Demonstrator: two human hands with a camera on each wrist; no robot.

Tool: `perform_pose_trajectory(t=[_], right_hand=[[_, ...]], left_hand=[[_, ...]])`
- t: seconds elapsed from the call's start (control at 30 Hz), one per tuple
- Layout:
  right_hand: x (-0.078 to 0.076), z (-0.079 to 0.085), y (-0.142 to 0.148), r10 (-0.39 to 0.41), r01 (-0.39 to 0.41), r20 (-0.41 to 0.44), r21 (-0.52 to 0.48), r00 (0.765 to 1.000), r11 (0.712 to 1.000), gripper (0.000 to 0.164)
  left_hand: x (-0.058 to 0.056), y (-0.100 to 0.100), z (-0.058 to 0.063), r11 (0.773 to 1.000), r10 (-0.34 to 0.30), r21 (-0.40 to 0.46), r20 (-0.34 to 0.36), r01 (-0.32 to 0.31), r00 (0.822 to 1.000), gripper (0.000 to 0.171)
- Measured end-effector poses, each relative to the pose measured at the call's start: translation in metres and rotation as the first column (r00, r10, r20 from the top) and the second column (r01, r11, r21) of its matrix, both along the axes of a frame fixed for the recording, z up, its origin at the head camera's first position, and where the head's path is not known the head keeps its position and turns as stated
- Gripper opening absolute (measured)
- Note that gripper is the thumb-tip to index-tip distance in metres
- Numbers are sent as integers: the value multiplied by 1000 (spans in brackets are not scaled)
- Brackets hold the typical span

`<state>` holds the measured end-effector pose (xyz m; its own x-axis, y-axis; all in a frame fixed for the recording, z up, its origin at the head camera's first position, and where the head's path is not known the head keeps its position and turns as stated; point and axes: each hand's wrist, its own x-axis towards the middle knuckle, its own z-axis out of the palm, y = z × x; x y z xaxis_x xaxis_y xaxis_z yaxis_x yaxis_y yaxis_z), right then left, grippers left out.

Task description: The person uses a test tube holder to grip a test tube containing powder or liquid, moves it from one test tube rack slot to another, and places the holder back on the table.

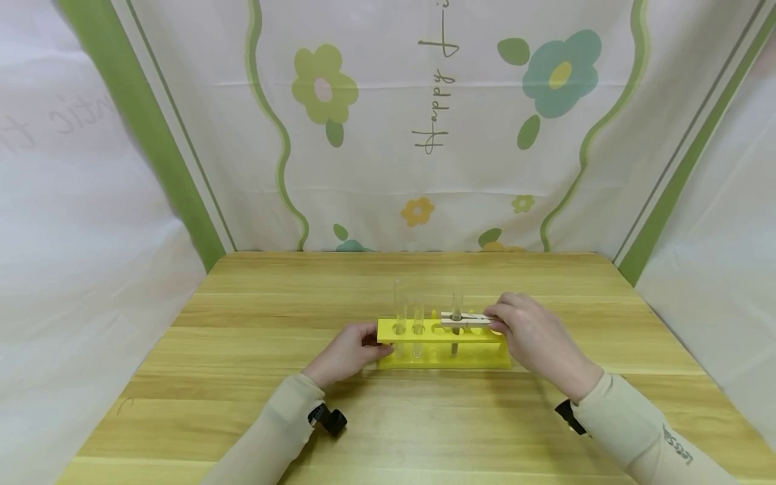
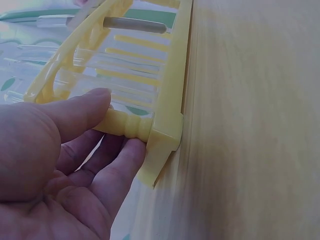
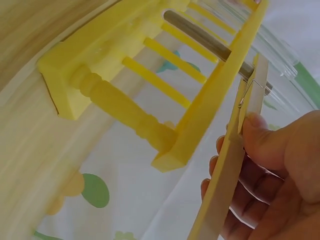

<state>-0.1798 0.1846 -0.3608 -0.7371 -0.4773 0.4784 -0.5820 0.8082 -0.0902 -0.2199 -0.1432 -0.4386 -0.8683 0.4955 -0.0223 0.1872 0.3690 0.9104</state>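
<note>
A yellow test tube rack [image 1: 448, 364] stands on the wooden table. My left hand [image 1: 345, 353] grips its left end post [image 2: 125, 123], with thumb and fingers around it in the left wrist view. At the other end, my right hand [image 1: 539, 337] pinches a wooden test tube holder [image 3: 225, 175] with a metal spring. The holder's jaws are around a test tube with dark grey contents [image 3: 195, 34], just above the rack's top plate. That tube passes through a hole, its lower part between the plates. Two clear tubes [image 1: 418, 316] stand in the left holes.
Short yellow pegs [image 3: 157, 80] rise from the rack's base along the back. White cloth with printed flowers [image 1: 424, 175] hangs behind the table [image 1: 424, 431], and pale sheets [image 1: 91, 236] hang at both sides. Each wrist wears a small black camera [image 1: 327, 419].
</note>
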Motion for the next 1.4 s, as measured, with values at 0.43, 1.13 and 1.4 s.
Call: perform_pose_trajectory(t=[0.43,1.13,1.4], right_hand=[[-1,17,4,-27,26,-61,-14,998,1000,11],[6,73,14,-35,11,-213,-109,976,994,17],[10,87,23,-60,23,-276,-137,959,990,19]], left_hand=[[-1,0,-2,999,21,-46,-24,-22,999,23],[-6,-2,-5,995,50,-75,-119,-59,992,23],[-6,-2,-4,995,52,-73,-122,-62,991,23]])
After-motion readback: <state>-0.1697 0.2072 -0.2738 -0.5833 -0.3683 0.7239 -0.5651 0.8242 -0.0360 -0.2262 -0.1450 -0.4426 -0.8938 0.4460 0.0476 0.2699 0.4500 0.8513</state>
